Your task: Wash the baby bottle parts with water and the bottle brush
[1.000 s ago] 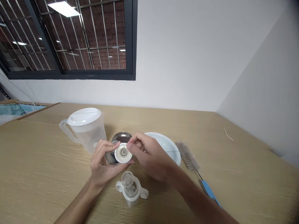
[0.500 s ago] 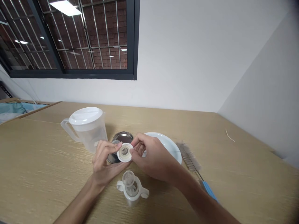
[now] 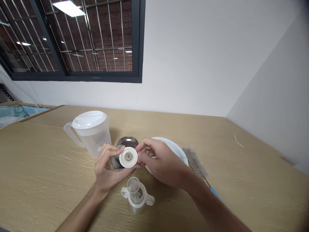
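Note:
My left hand (image 3: 107,166) grips a baby bottle nipple in its white collar ring (image 3: 128,157), with the underside facing me. Its thumb is at the upper left edge and other fingers reach underneath. At the ring's right edge, my right hand (image 3: 160,159) has its thumb and fingers closed against the rim. Below both hands a clear baby bottle (image 3: 137,199) with two white handles stands upright on the table. A small clear cap (image 3: 133,184) rests over its mouth.
At the left stands a lidded plastic pitcher (image 3: 93,132). Behind my hands are a round metal container (image 3: 127,140) and a white plate (image 3: 176,149), both partly hidden. A bottle brush (image 3: 196,162) lies at the right on the wooden table (image 3: 241,180).
The collar ring has turned to face me more squarely and moved slightly left. My right fingertips have shifted along its right edge.

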The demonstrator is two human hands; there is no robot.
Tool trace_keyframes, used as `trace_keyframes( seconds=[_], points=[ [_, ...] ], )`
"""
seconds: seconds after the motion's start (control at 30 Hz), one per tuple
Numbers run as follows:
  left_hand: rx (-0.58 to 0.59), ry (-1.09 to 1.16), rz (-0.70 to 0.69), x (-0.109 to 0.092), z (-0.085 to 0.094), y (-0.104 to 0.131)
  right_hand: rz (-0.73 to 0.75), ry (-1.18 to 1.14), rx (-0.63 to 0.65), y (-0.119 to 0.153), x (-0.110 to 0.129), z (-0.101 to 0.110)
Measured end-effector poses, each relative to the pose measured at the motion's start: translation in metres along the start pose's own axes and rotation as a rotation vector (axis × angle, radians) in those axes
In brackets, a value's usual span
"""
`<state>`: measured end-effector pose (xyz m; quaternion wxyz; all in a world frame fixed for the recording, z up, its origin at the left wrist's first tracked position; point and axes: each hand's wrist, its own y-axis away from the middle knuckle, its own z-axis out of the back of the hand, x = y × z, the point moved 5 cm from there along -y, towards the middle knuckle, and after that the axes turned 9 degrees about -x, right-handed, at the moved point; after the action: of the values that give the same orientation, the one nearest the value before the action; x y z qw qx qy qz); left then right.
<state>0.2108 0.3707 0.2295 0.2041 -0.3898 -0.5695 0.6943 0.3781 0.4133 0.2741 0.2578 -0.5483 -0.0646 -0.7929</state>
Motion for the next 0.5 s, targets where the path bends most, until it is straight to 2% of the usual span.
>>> trace_keyframes(
  seconds=[0.13,0.33,0.4,0.5],
  points=[
    [0.010,0.011,0.027,0.002,0.000,0.002,-0.024,-0.001,-0.012,-0.001,-0.003,-0.001],
    [0.012,0.040,0.020,0.002,-0.001,0.002,-0.028,0.119,-0.045,0.003,0.002,0.001],
    [0.017,0.031,0.039,0.004,-0.001,0.002,0.037,0.179,-0.083,0.004,0.006,0.003],
    [0.019,0.033,0.079,0.006,-0.001,0.002,0.224,0.258,-0.121,0.007,0.017,0.002]
  ],
)
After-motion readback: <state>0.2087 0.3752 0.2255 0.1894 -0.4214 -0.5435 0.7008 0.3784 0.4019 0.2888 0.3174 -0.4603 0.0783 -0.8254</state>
